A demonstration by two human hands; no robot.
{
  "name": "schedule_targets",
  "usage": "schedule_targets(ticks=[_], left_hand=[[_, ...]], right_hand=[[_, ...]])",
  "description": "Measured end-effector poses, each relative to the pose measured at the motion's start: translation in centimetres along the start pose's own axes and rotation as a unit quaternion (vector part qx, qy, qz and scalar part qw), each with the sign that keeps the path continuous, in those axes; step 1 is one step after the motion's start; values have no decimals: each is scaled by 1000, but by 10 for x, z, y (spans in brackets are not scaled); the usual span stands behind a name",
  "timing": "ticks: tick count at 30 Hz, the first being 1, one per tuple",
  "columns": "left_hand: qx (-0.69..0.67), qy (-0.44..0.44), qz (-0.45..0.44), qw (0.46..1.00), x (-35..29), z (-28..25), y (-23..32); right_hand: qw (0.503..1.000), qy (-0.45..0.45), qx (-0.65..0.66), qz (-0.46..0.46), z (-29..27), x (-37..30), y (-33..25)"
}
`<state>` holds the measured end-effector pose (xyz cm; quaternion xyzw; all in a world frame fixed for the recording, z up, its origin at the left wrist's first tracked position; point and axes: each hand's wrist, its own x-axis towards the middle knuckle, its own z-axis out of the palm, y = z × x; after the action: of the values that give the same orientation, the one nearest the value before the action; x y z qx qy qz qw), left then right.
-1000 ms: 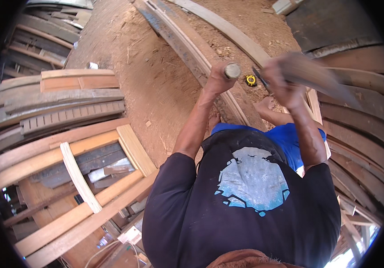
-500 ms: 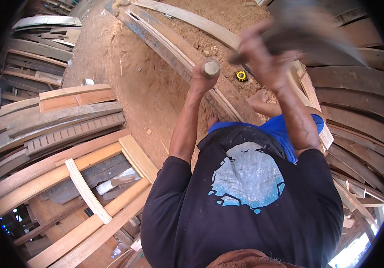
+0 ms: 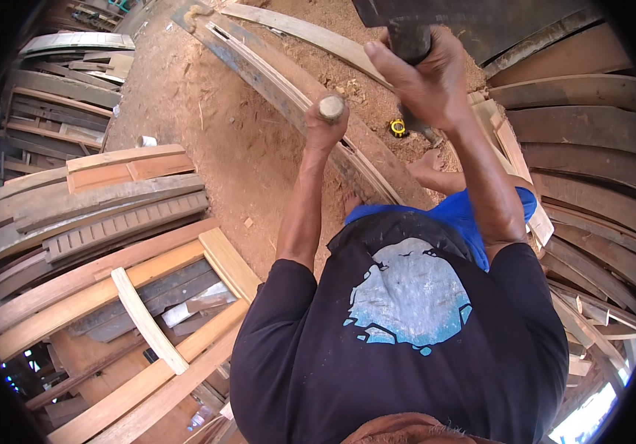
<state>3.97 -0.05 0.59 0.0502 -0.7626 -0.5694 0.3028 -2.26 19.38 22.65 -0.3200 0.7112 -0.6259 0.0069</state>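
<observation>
My left hand [image 3: 325,132] is wrapped round a chisel, whose round, pale handle end [image 3: 330,109] faces up. The chisel's blade is hidden below the fist. It stands over a long grooved timber [image 3: 273,70], with a narrow slot showing just beside the hand and another near the far end. Raised to the right, my right hand [image 3: 436,85] grips the thick dark handle [image 3: 409,44] of what looks like a mallet. Its broad dark head [image 3: 384,11] is cut off by the top edge.
The timber lies on a wider plank [image 3: 384,159]. Right of it are a yellow tape measure [image 3: 398,128], a partly hidden dark tool [image 3: 429,133] and my bare foot [image 3: 430,164] among shavings. Stacked boards [image 3: 577,133] line the right; a wooden frame [image 3: 133,259] and more boards [image 3: 125,192] stand left.
My right hand has moved up and slightly left with the mallet, which was blurred before. My left hand has shifted a little left and up, still round the chisel.
</observation>
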Motion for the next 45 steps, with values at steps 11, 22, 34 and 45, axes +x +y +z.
schedule_targets(ticks=[11, 22, 34, 45], left_hand=[[58, 7, 67, 996, -3, 2, 8], [-51, 128, -231, 963, 55, -28, -104], [-42, 226, -361, 904, 95, -41, -141], [118, 43, -66, 990, 85, -30, 13]], right_hand=[[947, -245, -144, 151, 16, -47, 90], [963, -183, 15, 197, 27, -176, 217], [925, -170, 243, 237, 36, -185, 242], [927, -170, 264, 204, 32, -194, 243]])
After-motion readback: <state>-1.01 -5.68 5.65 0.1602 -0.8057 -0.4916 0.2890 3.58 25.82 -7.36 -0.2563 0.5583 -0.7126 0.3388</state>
